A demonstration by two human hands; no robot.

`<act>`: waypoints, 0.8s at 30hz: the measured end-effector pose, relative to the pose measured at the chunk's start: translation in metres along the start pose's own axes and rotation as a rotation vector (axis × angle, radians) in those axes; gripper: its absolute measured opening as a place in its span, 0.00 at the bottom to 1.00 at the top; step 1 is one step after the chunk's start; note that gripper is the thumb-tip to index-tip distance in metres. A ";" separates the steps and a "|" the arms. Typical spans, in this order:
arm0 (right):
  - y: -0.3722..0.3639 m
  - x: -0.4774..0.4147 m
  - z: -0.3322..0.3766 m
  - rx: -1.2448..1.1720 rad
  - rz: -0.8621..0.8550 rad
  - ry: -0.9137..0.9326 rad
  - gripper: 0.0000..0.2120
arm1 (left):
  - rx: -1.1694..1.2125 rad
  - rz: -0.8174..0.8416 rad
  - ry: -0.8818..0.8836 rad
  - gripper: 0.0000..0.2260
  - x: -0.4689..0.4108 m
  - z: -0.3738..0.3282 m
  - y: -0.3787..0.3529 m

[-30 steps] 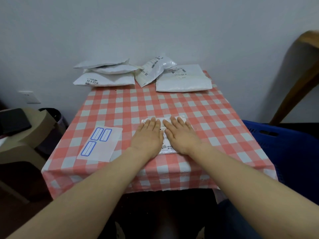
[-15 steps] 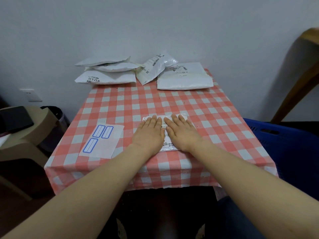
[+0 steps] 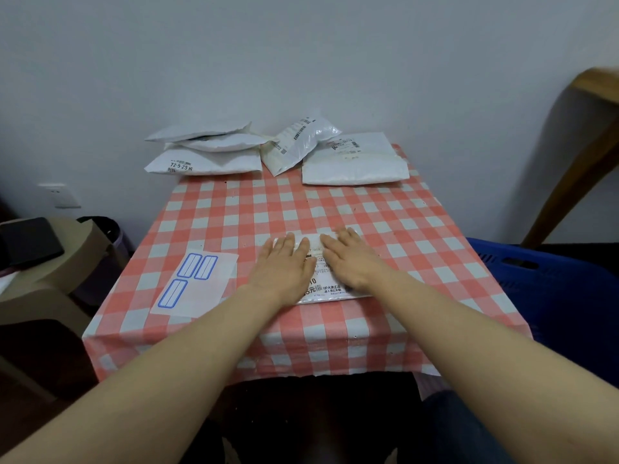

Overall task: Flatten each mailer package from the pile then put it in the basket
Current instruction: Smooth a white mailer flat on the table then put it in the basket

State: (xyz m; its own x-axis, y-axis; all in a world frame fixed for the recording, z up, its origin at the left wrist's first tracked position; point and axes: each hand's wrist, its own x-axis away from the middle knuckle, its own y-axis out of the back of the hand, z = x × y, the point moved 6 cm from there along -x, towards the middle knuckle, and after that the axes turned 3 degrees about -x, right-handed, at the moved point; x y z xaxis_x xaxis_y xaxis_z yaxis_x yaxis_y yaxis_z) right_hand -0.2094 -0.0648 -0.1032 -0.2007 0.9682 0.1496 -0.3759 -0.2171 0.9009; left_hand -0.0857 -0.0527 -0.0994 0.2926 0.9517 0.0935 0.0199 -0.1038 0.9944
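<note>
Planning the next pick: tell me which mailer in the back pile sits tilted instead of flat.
The barcode-striped mailer in the middle; it leans on the wide mailer at right, while the left stack lies flat.

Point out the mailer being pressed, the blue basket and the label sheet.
mailer [image 3: 330,290]: head view, printed near edge.
blue basket [image 3: 551,264]: head view, rim beside the handle slot.
label sheet [image 3: 211,293]: head view, bare white part.
</note>
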 end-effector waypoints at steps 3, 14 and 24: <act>-0.010 0.000 -0.007 0.098 0.004 -0.027 0.24 | 0.025 0.013 -0.009 0.25 -0.001 -0.001 -0.004; -0.011 0.008 0.003 0.096 0.003 -0.015 0.26 | 0.045 0.044 -0.021 0.25 0.005 0.000 -0.007; -0.017 0.014 0.005 0.173 -0.080 0.000 0.25 | -0.031 0.021 0.013 0.24 0.006 -0.003 -0.009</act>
State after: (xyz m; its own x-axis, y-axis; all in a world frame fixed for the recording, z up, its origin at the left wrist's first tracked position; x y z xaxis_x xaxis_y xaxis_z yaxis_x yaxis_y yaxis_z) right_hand -0.2016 -0.0468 -0.1140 -0.1766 0.9815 0.0743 -0.2299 -0.1146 0.9664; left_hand -0.0874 -0.0455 -0.1073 0.2799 0.9532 0.1148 -0.0157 -0.1151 0.9932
